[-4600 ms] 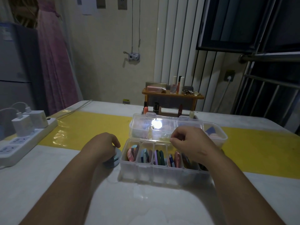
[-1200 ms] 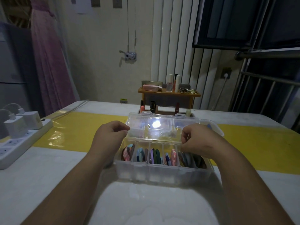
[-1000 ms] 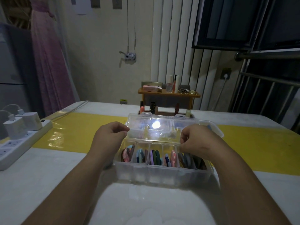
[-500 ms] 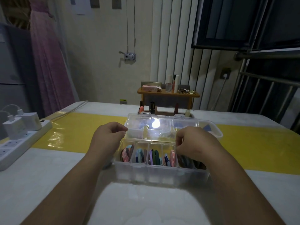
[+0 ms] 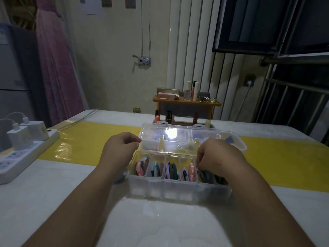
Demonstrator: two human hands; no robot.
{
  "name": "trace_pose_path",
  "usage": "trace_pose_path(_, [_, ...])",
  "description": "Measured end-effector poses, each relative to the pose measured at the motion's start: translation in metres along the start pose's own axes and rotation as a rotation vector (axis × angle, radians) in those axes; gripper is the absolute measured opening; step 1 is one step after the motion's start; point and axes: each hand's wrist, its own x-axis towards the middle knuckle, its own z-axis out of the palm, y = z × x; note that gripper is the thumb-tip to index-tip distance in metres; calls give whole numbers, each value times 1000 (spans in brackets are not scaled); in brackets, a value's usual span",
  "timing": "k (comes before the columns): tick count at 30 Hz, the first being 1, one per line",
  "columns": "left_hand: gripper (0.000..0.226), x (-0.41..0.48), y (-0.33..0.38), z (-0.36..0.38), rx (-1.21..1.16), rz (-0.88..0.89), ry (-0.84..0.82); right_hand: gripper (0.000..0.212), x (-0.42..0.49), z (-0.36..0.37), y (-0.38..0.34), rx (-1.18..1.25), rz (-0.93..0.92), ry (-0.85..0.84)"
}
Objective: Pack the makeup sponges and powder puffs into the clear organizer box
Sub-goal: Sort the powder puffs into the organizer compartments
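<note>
Several compartments of upright puffs (image 5: 170, 171) in the clear organizer box (image 5: 178, 191); right hand (image 5: 219, 157) pinching puffs, left hand (image 5: 119, 152) curled, hold unclear.

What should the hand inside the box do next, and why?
Probably the right hand should press the puffs under its fingertips fully down into their compartment of the clear organizer box. Its fingers reach in there, the neighbouring compartments hold pieces standing neatly on edge, and the lid stands open behind.
</note>
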Motion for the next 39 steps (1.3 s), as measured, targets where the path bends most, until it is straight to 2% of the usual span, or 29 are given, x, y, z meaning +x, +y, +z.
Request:
trace_pose_path(4, [18, 1, -1, -3, 9, -9, 3, 39, 6, 4, -4, -73, 29, -27])
trace_pose_path(10, [18, 8, -3, -13, 22, -74, -14, 44, 3, 4, -2, -2, 33, 22])
trace_pose_path(17, [30, 15, -10, -22, 150, -210, -74, 24, -6, -1, -1, 28, -29, 54])
trace_pose_path(23, [34, 18, -15, -23, 364, -238, -179, 24, -9, -5, -1, 25, -36, 60])
trace_pose_path(30, [1, 19, -23, -32, 680, -243, -296, 24, -5, -3, 3, 83, -6, 82])
trace_pose_path(39, [5, 18, -23, -33, 802, -198, -355, 10, -7, 2, 6, 282, -119, 166])
